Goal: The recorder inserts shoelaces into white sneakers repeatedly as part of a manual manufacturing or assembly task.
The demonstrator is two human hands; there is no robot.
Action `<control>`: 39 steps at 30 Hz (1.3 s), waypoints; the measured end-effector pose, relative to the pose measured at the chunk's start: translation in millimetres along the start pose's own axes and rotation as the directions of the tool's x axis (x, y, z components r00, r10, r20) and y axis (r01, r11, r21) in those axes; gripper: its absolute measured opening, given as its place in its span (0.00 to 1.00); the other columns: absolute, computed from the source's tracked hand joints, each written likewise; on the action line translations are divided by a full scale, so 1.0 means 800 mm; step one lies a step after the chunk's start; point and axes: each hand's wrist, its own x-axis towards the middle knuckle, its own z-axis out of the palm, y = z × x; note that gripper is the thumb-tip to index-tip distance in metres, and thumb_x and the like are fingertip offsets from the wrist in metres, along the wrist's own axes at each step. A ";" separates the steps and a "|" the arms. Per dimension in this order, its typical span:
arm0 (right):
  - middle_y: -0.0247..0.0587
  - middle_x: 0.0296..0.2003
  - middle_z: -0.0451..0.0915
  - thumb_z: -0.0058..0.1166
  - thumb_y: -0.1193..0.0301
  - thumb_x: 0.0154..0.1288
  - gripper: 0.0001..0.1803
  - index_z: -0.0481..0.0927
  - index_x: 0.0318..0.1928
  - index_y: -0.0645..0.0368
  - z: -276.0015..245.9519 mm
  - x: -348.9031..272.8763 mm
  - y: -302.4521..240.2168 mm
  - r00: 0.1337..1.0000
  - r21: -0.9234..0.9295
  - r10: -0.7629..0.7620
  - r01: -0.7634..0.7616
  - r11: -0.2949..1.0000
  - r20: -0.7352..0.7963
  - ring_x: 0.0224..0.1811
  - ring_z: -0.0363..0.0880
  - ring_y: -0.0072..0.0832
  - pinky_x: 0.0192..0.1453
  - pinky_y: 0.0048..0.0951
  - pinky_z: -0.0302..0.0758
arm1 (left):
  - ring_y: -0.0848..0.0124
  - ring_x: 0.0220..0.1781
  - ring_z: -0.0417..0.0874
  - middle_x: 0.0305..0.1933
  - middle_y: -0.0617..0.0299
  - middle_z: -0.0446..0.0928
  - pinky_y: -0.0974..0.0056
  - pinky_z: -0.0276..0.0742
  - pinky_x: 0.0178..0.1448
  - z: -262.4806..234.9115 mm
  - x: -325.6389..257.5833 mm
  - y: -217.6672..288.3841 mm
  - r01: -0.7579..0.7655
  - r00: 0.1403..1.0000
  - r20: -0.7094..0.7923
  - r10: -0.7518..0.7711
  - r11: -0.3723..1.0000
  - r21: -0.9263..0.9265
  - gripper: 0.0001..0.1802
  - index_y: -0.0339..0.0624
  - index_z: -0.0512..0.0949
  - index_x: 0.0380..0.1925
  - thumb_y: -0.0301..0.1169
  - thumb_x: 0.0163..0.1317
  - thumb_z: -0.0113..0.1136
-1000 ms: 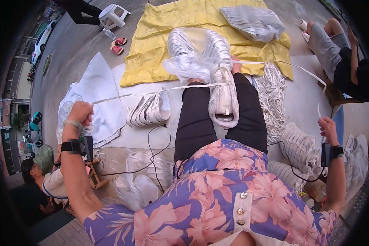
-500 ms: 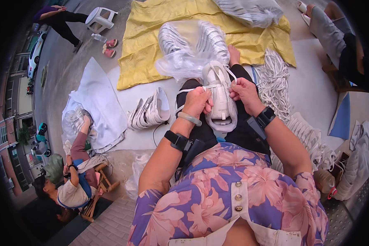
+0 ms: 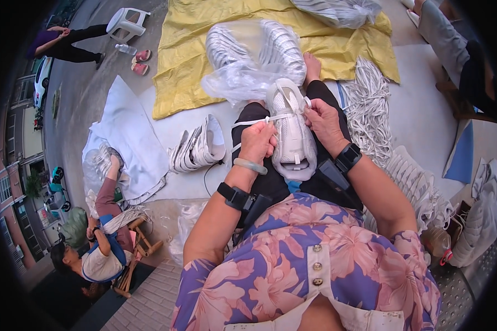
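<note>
A yellow cloth (image 3: 188,49) is lying spread over the floor's (image 3: 88,94) far side, bagged white shoes (image 3: 254,55) sitting on it. Nearer, a white sheet (image 3: 419,110) is carrying stacked shoes (image 3: 197,148) and a heap of white laces (image 3: 369,107).

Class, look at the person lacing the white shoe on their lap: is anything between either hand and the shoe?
Nothing visible. The left hand pinches the white lace beside the white shoe, and the right hand rests directly against its other side.

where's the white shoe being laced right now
In the head view, the white shoe lies centre frame on the person's lap, between the left hand and right hand.
</note>
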 end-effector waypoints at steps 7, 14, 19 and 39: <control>0.47 0.27 0.74 0.49 0.77 0.52 0.05 0.73 0.32 0.60 0.005 0.001 -0.013 0.776 -0.660 -0.559 0.586 0.470 0.291 0.30 0.75 0.44 0.33 0.36 0.72 | 0.82 0.12 0.68 0.19 0.66 0.72 0.78 0.60 0.14 -0.007 0.012 -0.005 0.010 0.999 0.033 -0.005 0.990 -0.140 0.07 0.41 0.73 0.27 0.31 0.61 0.52; 0.47 0.28 0.73 0.49 0.76 0.52 0.05 0.72 0.32 0.59 0.015 0.000 0.000 0.815 -0.680 -0.506 0.542 0.494 0.283 0.32 0.75 0.43 0.33 0.39 0.71 | 0.80 0.21 0.75 0.23 0.66 0.74 0.76 0.73 0.24 -0.003 0.045 -0.004 -0.171 0.982 -0.113 0.153 0.969 -0.177 0.05 0.39 0.74 0.28 0.29 0.59 0.55; 0.48 0.26 0.75 0.54 0.69 0.54 0.09 0.70 0.27 0.60 -0.001 -0.003 -0.006 0.952 -0.609 -0.288 0.290 0.738 0.105 0.29 0.75 0.45 0.33 0.40 0.70 | 0.80 0.24 0.75 0.25 0.66 0.75 0.76 0.73 0.26 0.001 0.051 0.020 -0.309 0.944 -0.168 0.284 0.939 -0.152 0.08 0.38 0.77 0.31 0.32 0.58 0.58; 0.32 0.29 0.69 0.56 0.62 0.50 0.18 0.73 0.43 0.52 0.008 -0.024 -0.055 0.610 -0.668 -0.451 0.743 0.039 0.652 0.33 0.69 0.27 0.41 0.33 0.59 | 0.81 0.16 0.73 0.20 0.64 0.74 0.78 0.67 0.17 0.010 0.022 -0.005 -0.293 0.950 -0.161 0.269 0.944 -0.152 0.07 0.37 0.74 0.26 0.30 0.59 0.55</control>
